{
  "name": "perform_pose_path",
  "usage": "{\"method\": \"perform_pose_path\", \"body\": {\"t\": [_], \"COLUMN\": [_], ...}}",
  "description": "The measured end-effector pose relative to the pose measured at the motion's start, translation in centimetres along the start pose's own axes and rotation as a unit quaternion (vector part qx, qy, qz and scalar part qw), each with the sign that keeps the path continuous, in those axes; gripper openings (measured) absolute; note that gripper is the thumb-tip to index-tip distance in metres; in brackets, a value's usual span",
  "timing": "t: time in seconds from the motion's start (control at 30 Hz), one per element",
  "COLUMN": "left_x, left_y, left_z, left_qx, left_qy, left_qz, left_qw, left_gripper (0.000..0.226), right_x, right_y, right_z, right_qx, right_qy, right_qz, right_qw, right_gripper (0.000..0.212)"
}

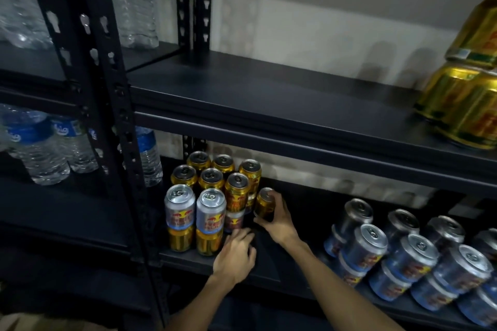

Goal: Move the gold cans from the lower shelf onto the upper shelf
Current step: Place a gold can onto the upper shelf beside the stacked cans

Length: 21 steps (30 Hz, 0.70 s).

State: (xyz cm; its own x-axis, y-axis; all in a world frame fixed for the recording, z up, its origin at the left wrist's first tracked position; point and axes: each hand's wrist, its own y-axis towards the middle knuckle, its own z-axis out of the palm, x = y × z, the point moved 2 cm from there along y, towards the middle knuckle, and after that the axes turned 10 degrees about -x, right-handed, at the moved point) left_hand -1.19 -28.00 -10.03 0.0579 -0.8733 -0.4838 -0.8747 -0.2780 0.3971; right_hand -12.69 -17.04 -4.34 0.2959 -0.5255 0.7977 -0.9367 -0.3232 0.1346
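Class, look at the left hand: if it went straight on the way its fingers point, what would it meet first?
Probably the silver can under a gold can, just beyond the left hand; depth is unclear.

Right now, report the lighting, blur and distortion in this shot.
Head view: dim overall, lower shelf darkest; its right edge smears and stretches the stacked gold cans on the upper shelf; silver can tops catch glare; the right hand gripping a gold can looks fairly sharp.
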Motion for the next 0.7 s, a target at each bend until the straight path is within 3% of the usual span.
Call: {"method": "perform_pose_path", "body": {"t": [0.2, 0.4, 0.7], "left_x": [0.1, -0.2, -2.4], "left_y": [0.1, 0.2, 1.8], "left_z": [0.1, -0.3, -3.1], "left_qx": [0.01, 0.013, 0.063], "left_qy": [0.007, 0.001, -0.018], "left_qz": [-0.007, 0.003, 0.016], "left_qw": [1.0, 1.0, 0.998], "left_gripper": [0.047, 0.044, 0.032], "right_x": [0.5, 0.1, 2.7], "right_y": [0.6, -2.2, -5.9], "right_z": [-0.8, -3.4, -8.9], "right_qx": [-0.012, -0.042, -0.133], "right_qy": [-0.003, -0.019, -0.037], "right_qz": [0.008, -0.034, -0.086], "right_qw": [1.0, 0.998, 0.987], "right_gripper": [0.054, 0.068, 0.062]}}
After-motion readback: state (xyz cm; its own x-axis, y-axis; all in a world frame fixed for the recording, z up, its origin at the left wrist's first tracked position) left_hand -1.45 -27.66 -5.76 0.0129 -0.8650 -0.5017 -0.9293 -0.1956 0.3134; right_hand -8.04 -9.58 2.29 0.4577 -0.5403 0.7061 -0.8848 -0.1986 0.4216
